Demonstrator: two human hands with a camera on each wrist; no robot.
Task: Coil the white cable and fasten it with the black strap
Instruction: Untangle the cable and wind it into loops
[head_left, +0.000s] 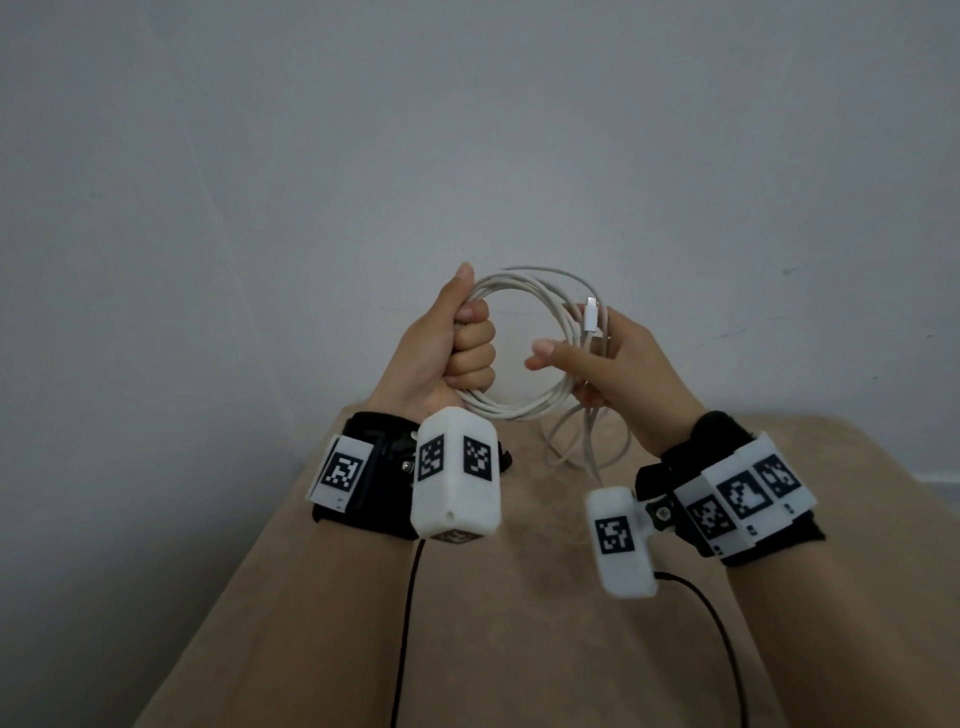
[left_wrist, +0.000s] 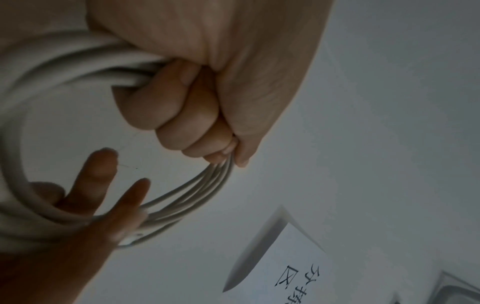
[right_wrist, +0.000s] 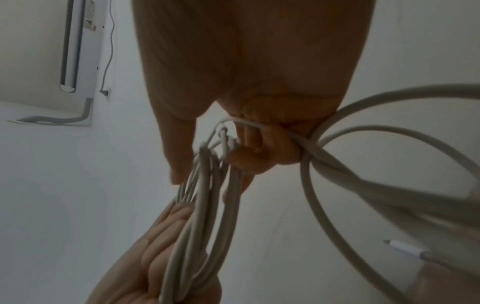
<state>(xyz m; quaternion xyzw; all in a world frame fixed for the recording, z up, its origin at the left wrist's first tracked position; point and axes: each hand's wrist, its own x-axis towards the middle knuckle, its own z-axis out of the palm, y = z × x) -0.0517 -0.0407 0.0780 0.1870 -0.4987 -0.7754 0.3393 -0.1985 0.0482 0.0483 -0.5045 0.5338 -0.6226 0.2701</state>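
The white cable is wound into a round coil of several loops, held up between both hands above a beige surface. My left hand grips the coil's left side in a fist, thumb pointing up; the left wrist view shows its fingers wrapped round the bundle. My right hand holds the coil's right side, with curled fingers clamping the strands and thumb and forefinger stretched out. A white plug sticks up by the right fingers. A loose loop hangs below. No black strap shows in any view.
A beige padded surface lies under the hands, against a plain grey wall. Black leads run from the wrist cameras toward me. A second white plug end dangles at the lower right of the right wrist view.
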